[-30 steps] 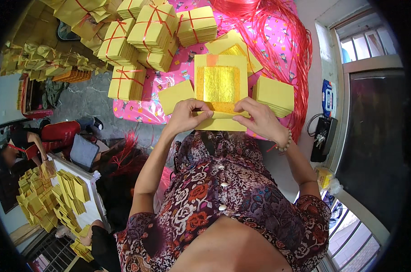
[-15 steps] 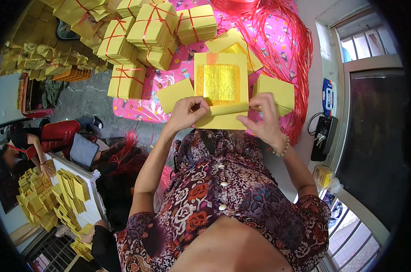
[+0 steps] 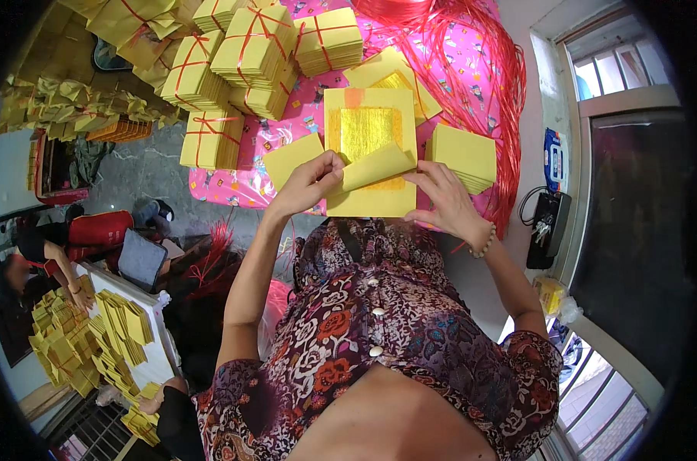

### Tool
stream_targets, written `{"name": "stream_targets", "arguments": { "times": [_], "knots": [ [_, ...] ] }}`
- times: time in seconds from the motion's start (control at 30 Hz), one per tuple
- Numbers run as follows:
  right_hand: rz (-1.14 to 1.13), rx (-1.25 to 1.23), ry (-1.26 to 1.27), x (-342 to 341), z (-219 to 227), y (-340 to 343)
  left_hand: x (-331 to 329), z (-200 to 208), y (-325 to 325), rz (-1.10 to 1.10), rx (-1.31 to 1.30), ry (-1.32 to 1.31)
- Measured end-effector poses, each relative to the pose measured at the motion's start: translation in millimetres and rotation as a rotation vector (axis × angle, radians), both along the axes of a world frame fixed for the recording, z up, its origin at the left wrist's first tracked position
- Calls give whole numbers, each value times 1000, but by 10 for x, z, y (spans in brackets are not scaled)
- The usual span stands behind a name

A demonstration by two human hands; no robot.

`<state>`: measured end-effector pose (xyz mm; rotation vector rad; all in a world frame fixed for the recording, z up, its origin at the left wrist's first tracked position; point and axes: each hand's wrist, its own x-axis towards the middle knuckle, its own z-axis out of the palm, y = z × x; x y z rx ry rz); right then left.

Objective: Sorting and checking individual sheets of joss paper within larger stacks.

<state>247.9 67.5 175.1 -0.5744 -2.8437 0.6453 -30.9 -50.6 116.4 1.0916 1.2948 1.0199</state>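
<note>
Folding: left hand [image 3: 311, 183] pinches the curled yellow sheet [image 3: 377, 164]; right hand [image 3: 441, 201] grips the yellow stack [image 3: 368, 196].
Surface: pink patterned cloth [image 3: 245, 180], tied bundles [image 3: 210, 138] far left, red string [image 3: 471, 46] far right.
Room: window [image 3: 617, 73] right.

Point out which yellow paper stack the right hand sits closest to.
The loose, untied stack just above the right hand, beside the gold-foil sheet; the stacks tied with red string lie farther off, upper left.

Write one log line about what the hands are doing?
left hand: folding yellow sheet | right hand: steadying sheet | surface: pink cloth
</note>
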Motion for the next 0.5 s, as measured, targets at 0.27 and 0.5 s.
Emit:
{"name": "stream_targets", "arguments": {
  "times": [0.27,0.5],
  "knots": [
    [12,43,21,-25,-58,51,-16,33,23,-13,9,-35],
    [-94,-54,164,-127,-25,40,-22,17,37,-37,11,-27]
  ]
}}
